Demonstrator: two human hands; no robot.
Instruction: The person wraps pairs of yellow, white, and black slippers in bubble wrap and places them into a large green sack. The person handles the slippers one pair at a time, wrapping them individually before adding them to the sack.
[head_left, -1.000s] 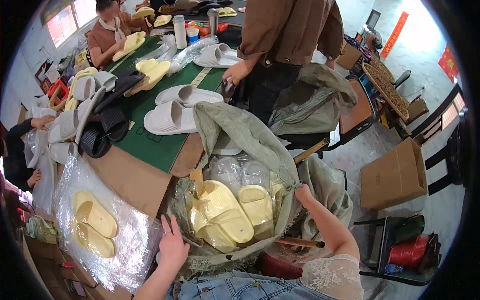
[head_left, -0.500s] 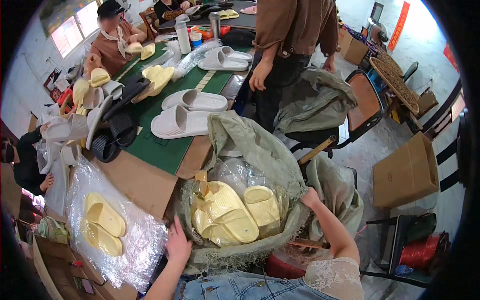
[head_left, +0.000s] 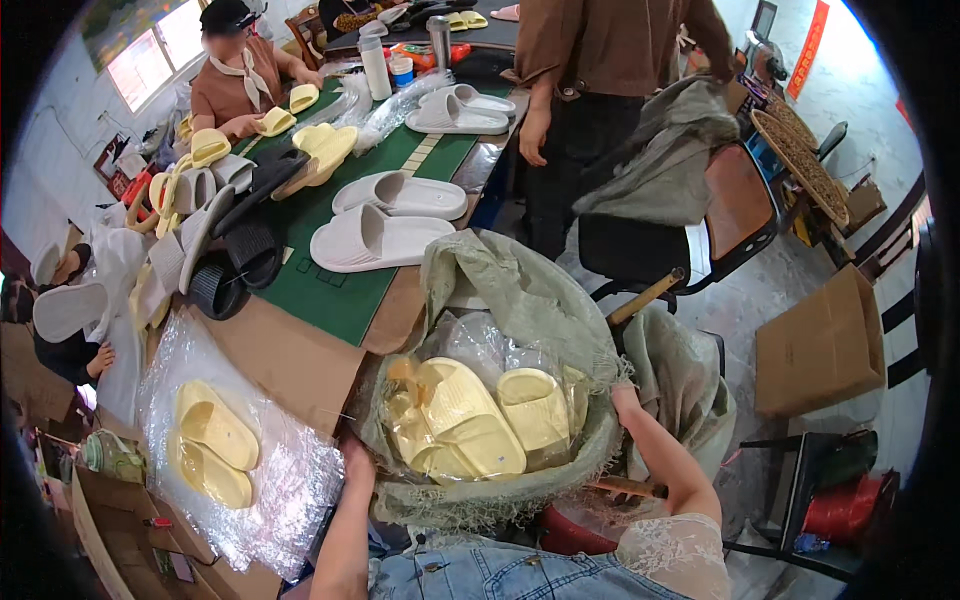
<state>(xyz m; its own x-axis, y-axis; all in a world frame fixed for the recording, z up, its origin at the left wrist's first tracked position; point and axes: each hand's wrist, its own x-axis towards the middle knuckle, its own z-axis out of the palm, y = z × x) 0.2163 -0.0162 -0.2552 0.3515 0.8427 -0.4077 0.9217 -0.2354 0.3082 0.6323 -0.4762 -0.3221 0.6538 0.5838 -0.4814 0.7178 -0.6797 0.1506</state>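
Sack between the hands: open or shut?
Open: the sack gapes wide, with yellow slippers visible inside its mouth.

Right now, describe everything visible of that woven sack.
The woven sack looks dull green and creased, its near rim frayed. Its mouth gapes upward, far side raised, showing yellow slippers in clear plastic. It's right of the brown cardboard; your right hand holds its rim; your left hand is beside it, contact unclear.

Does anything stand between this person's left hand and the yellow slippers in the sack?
Yes: the left wall of the grey-green sack stands between the left hand and the yellow slippers, and clear plastic covers them too.
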